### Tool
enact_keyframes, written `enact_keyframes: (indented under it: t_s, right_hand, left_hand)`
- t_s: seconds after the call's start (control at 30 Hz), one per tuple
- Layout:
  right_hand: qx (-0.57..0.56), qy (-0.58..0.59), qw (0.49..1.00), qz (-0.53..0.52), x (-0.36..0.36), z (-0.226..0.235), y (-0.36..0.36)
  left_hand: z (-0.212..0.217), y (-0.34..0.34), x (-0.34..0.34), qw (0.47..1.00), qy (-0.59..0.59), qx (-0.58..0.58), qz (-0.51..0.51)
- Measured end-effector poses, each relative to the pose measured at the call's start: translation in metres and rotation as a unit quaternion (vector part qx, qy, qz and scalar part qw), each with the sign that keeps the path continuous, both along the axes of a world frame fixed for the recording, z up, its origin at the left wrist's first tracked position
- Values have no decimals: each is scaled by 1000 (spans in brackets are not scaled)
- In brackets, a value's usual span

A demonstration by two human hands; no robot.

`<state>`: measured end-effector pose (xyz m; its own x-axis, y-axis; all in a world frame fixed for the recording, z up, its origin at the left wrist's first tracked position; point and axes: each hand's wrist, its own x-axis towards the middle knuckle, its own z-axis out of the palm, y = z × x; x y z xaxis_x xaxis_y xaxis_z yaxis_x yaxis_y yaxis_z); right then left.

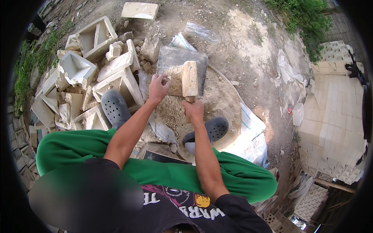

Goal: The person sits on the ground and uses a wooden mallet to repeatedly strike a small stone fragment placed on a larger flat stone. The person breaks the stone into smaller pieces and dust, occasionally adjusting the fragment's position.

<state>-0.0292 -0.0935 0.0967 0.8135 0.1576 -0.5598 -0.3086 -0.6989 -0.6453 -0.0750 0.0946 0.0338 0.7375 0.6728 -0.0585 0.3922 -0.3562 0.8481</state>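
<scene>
My right hand (193,110) is closed around the handle of a wooden mallet (189,79). The thick, pale head of the mallet lies over a dark grey slab (182,54). At the slab's left side my left hand (158,89) is bent inward, its fingers pinched on what looks like a small pale chunk (166,79), mostly hidden. Crushed pale rubble (173,73) covers part of the slab between the hands. More crumbs and powder (225,103) spread over a white sack (250,126) under and around the slab.
Broken pale blocks and hollow box-shaped pieces (97,37) are heaped at the left. One flat block (140,10) lies at the far side. My grey clogs (115,106) stand on both sides of the work spot. Stacked pale tiles (330,116) rise at the right, below green plants (299,19).
</scene>
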Motion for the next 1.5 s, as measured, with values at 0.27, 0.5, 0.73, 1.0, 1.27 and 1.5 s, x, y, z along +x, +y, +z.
enact_keyframes:
  t_s: [0.27,0.5,0.73,1.0,1.27,1.5]
  right_hand:
    - [-11,-220,973,75,3,-28,-8]
    - [-15,-24,999,29,2,-54,-23]
    - [73,48,993,-79,9,-14,-30]
    - [94,-48,994,-33,22,41,-14]
    - [203,-208,957,-2,21,45,18]
    - [-12,-41,999,7,-12,-42,-2]
  left_hand:
    - [4,-6,1,999,-6,13,-28]
    - [-3,1,-10,975,-67,211,-33]
    - [14,-14,16,996,-29,12,-86]
    - [12,-8,35,989,-23,63,-130]
    - [15,-2,30,993,51,7,-108]
    - [12,-3,27,995,20,11,-99]
